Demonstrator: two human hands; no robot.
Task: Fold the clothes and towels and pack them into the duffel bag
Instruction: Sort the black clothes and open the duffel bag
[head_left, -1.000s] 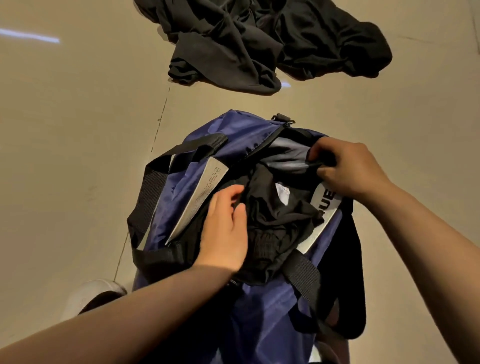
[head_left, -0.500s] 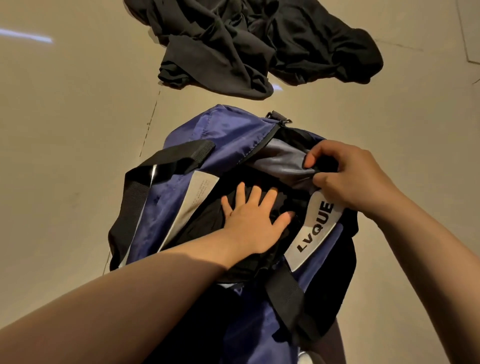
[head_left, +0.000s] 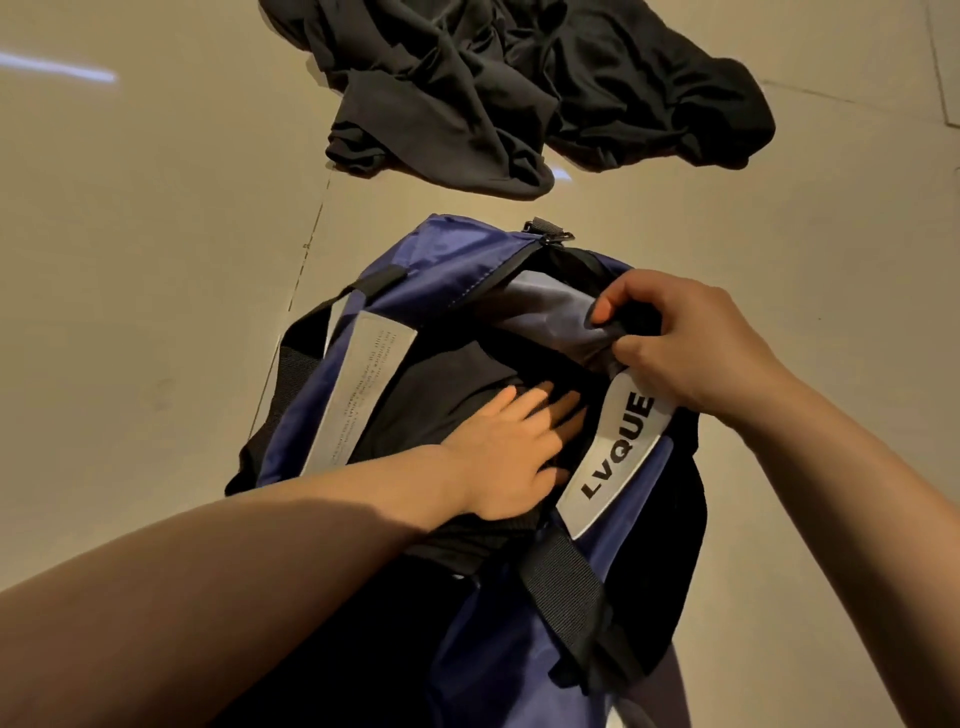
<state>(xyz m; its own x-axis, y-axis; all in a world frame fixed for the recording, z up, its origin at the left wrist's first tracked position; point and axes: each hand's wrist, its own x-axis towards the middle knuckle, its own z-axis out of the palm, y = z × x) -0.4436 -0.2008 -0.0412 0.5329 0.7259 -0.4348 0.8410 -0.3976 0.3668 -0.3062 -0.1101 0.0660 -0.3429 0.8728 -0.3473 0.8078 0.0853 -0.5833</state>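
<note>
Since half a second ago the left hand (head_left: 511, 447) has pushed deeper into the blue duffel bag (head_left: 447, 275): its straight fingers (head_left: 540, 402), then splayed on top of the black garment (head_left: 441, 395), now reach further under the far rim toward 1 o'clock, their tips in shadow. The hand lies flat, pressing the garment down and gripping nothing. The right hand (head_left: 691, 343) has kept its place at 2 o'clock, thumb and forefinger pinching the grey lining (head_left: 545, 312) at the bag's right rim and holding the mouth open.

The bag sits at the centre of the view on the beige tiled floor (head_left: 156, 260), unzipped, with the garment inside it.

Counted: one duffel bag; one garment in it; two hands; two black webbing handles, one at 9 o'clock (head_left: 298, 358) and one at 5 o'clock (head_left: 563, 587); two white labels, a printed one on the left flap (head_left: 363, 384) and one reading LVQUE (head_left: 618, 447) on the right. At 12 o'clock, apart from the bag, lies one heap of black clothes (head_left: 519, 88); how many pieces it holds I cannot tell.
</note>
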